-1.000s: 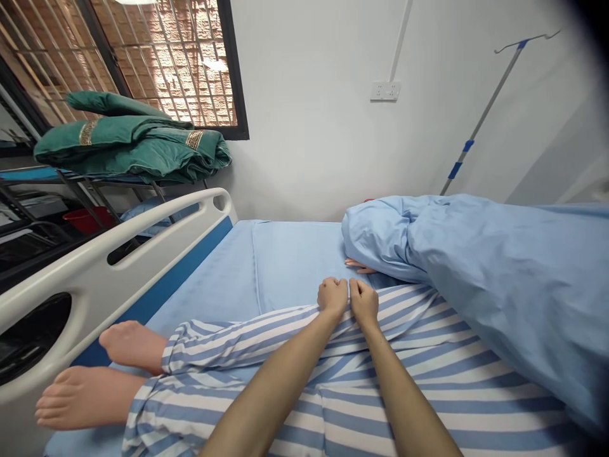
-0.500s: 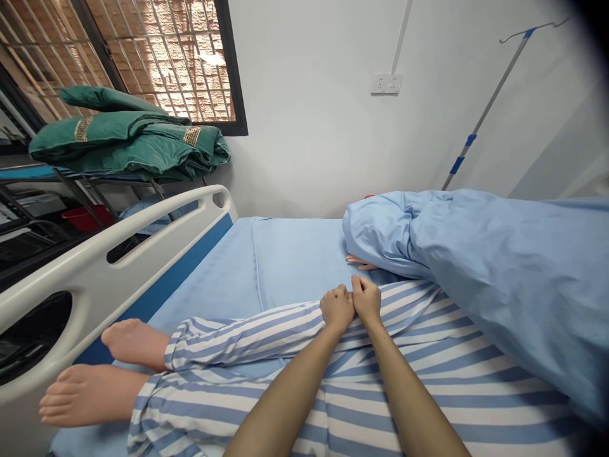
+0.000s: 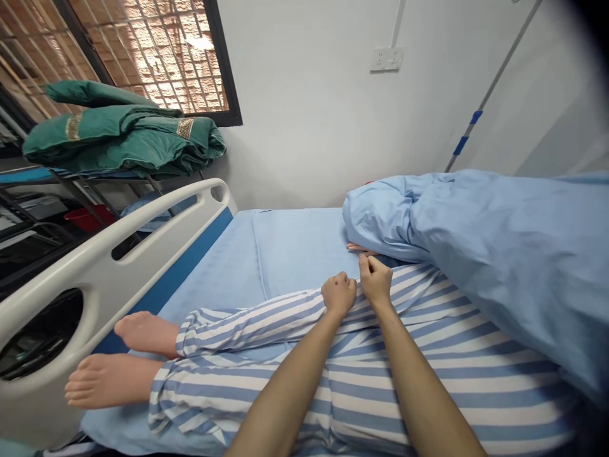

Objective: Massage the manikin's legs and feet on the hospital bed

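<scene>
Two legs in blue-and-white striped trousers [image 3: 280,317] lie along the bed, with smooth, manikin-like bare feet [image 3: 111,381] at the left. My left hand [image 3: 339,293] is closed in a fist at the far trouser leg, around the knee. Just right of it and a little farther off, my right hand [image 3: 375,278] is also closed, near the leg's far edge. A small gap separates the two fists. What the fingers hold, if anything, is hidden. Beyond my right hand, fingers of the lying figure [image 3: 358,247] show under a light blue quilt [image 3: 476,235].
The bed [image 3: 295,244] has a light blue sheet and a white footboard [image 3: 166,222] at the left. Folded green quilts [image 3: 128,139] lie on a rack beyond it. At the far right stands a drip pole [image 3: 495,89] by the wall, which carries a socket [image 3: 387,59].
My fists, touching before, are now apart; my right hand has moved away and to the right. The view has tilted down slightly.
</scene>
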Available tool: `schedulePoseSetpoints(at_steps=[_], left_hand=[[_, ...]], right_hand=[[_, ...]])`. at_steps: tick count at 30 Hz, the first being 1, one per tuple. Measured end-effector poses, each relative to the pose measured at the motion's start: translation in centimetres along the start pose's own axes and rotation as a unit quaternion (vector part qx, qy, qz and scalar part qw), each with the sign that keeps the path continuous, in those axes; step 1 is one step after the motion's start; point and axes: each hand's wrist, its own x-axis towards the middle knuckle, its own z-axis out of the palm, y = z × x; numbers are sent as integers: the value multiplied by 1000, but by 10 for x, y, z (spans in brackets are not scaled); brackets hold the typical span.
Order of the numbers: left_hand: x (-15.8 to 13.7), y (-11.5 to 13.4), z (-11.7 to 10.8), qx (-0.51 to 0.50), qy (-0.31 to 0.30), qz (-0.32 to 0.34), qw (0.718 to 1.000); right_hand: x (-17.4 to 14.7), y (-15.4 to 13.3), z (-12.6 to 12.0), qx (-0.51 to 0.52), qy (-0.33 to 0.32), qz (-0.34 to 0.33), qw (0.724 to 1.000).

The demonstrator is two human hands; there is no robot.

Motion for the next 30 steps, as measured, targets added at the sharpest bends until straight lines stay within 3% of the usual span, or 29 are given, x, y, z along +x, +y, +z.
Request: schedulePoseSetpoints(at_steps=[4, 7, 10, 14, 16, 19, 22, 27, 30], left_hand=[[2, 0, 4, 6, 9, 6, 1000], [2, 0, 7, 11, 17, 10, 1000], [0, 0, 8, 11, 16, 10, 1000], [0, -1, 4, -7, 9, 1, 1000], [4, 1, -2, -32, -7, -7, 999], [13, 9, -13, -86, -20, -11, 996], [21, 20, -18, -133, 10, 12, 991], [19, 24, -2, -118, -15, -21, 993], [15, 20, 5, -100, -33, -3, 994]], right_hand=[[5, 1, -17, -80, 70, -40, 994], [6, 3, -20, -84, 71, -37, 993], [5, 7, -15, -71, 38, -13, 997], [1, 16, 0, -49, -76, 53, 994], [-1, 20, 6, -53, -103, 81, 990], [-2, 22, 10, -51, -92, 97, 990], [-1, 24, 11, -34, -89, 108, 990], [5, 24, 10, -10, -56, 121, 991], [7, 16, 5, -23, -17, 96, 995]])
